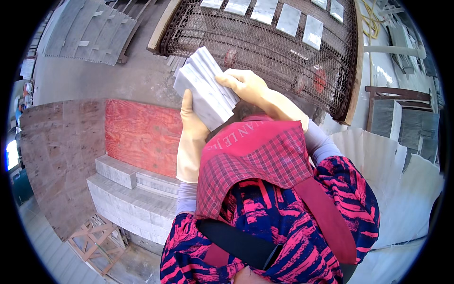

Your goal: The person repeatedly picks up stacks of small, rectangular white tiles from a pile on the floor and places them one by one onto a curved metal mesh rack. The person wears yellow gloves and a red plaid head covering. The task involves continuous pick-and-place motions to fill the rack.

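Observation:
Both my hands wear long cream rubber gloves. Between them is a stack of grey-white marble tiles (204,102), held tilted in front of my red checked apron. My left hand (193,120) is closed on the near left side of the stack, its thumb lying along the face of the front tile. From the other side my right hand (246,86) grips the upper right edges; its other fingers are partly hidden. Just beyond stands a mesh conveyor belt (208,42) carrying several separate marble tiles (288,20) toward its far end.
To the left, long rows of stacked tiles (127,201) stand beside a red board (142,132) and a brown wooden panel (66,156). Grey slabs (90,31) lie at the far left. Wooden rails (353,61) edge the conveyor. White sheeting (378,175) hangs at right.

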`<action>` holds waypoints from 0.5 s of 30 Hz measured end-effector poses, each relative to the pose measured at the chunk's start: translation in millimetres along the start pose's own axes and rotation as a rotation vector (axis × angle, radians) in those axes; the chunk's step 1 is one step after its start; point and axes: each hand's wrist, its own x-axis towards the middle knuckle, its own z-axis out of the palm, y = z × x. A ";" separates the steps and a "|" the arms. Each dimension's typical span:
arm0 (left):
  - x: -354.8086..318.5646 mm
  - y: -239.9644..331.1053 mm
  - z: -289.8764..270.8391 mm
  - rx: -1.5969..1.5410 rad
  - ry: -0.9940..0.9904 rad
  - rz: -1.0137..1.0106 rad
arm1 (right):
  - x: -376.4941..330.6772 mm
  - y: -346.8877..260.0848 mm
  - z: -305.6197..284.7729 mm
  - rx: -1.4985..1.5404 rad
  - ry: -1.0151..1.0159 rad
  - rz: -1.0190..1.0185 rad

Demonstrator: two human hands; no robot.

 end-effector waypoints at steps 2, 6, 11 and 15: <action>19.5 -9.7 2.3 -0.004 0.004 -0.035 | 3.0 13.8 -11.1 0.030 0.033 0.024; 38.8 -19.9 17.6 0.013 0.102 -0.060 | 17.0 46.9 -24.6 0.238 0.034 0.115; 60.6 -44.0 17.1 -0.083 0.148 -0.031 | 14.5 58.5 -46.0 0.272 0.166 0.196; 66.2 -47.0 -10.3 -0.129 0.197 0.045 | 16.7 77.4 -45.8 0.282 0.329 0.170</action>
